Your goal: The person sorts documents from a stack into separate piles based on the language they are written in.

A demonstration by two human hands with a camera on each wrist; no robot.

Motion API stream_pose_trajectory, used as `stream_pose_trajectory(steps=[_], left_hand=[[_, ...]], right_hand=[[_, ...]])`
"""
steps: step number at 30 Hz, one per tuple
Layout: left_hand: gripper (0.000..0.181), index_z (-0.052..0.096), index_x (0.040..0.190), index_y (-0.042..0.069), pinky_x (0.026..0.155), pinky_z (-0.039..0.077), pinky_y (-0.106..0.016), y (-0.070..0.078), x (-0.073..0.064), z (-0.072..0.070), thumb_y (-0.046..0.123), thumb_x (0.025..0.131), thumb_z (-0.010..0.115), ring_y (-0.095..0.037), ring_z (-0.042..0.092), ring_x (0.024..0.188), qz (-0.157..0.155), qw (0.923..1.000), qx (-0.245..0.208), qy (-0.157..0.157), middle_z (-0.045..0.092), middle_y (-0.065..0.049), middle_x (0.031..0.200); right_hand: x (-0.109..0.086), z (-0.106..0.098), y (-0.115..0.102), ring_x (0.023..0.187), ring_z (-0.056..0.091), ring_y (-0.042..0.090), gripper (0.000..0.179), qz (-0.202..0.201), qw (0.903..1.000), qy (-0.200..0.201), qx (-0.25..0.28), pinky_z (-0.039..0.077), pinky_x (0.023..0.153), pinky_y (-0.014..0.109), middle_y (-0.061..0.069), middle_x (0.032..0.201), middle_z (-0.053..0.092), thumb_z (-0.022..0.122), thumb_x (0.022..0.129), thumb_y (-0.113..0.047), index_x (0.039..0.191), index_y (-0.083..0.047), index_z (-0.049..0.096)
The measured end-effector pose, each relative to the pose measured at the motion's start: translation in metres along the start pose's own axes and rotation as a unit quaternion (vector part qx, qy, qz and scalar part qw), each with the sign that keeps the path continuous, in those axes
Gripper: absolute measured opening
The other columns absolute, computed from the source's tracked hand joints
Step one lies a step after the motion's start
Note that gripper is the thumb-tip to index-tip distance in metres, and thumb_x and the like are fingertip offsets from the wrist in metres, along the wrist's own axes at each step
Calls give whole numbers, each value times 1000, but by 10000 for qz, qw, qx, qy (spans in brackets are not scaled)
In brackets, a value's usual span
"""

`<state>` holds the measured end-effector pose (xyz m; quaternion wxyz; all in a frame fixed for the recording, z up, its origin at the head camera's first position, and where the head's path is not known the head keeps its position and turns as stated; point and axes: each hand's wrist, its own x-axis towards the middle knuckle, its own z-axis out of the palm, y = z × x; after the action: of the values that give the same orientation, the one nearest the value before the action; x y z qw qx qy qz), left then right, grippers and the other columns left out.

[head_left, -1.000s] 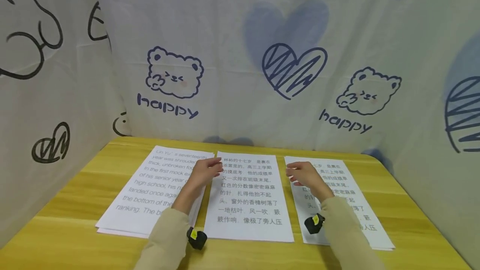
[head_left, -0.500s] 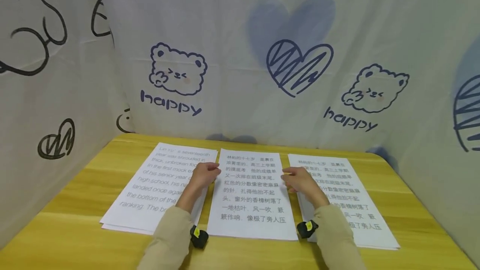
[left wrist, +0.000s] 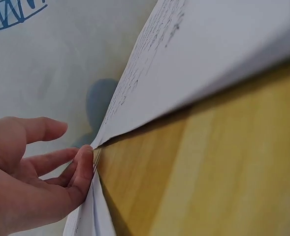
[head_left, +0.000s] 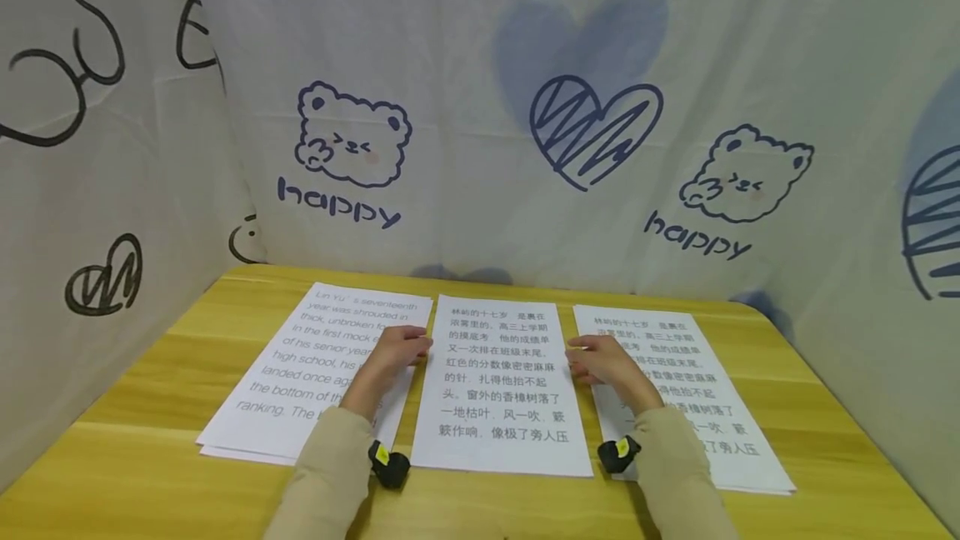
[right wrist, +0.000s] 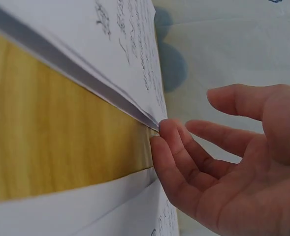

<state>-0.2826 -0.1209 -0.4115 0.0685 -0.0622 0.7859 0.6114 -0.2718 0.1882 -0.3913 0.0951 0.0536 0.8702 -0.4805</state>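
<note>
Three stacks of printed paper lie side by side. The middle stack, printed in Chinese characters, sits between my two hands. My left hand hovers over the right side of the English-printed left stack, fingertips at the middle stack's left edge. In the left wrist view, the thumb stands apart from the fingers. Beside the middle stack's right edge is my right hand, overlapping the Chinese-printed right stack. Its fingers are loosely bent at the paper's edge, thumb spread away, with nothing pinched.
The yellow wood-grain table runs back to a pale cloth printed with bears and hearts. More cloth hangs along both sides. Narrow strips of table separate the stacks. A small black device is on my left wrist and another black device on my right.
My right hand has come down and left toward the middle stack's right edge. My left hand has drawn slightly back and left, off the middle sheet's printed area. The stacks stay put.
</note>
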Motion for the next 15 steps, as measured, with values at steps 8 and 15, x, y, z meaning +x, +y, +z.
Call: stream_pose_trajectory(steps=[8, 15], left_hand=[[46, 48, 135, -9, 98, 43, -42, -2, 2, 0, 7, 93, 58, -30, 58, 105, -209, 9998, 5, 3, 57, -24, 123], [36, 58, 122, -11, 90, 46, -39, -6, 1, -1, 6, 90, 59, -25, 58, 95, 29, 9982, 589, -95, 63, -19, 109]], right_hand=[[2, 3, 3, 89, 60, 22, 46, 161, 9998, -86, -5, 54, 76, 31, 18, 107, 62, 55, 98, -14, 136, 9, 46], [-1, 4, 9, 98, 61, 29, 46, -79, 9994, -309, -154, 52, 85, 37, 26, 116, 58, 55, 96, -9, 134, 15, 44]])
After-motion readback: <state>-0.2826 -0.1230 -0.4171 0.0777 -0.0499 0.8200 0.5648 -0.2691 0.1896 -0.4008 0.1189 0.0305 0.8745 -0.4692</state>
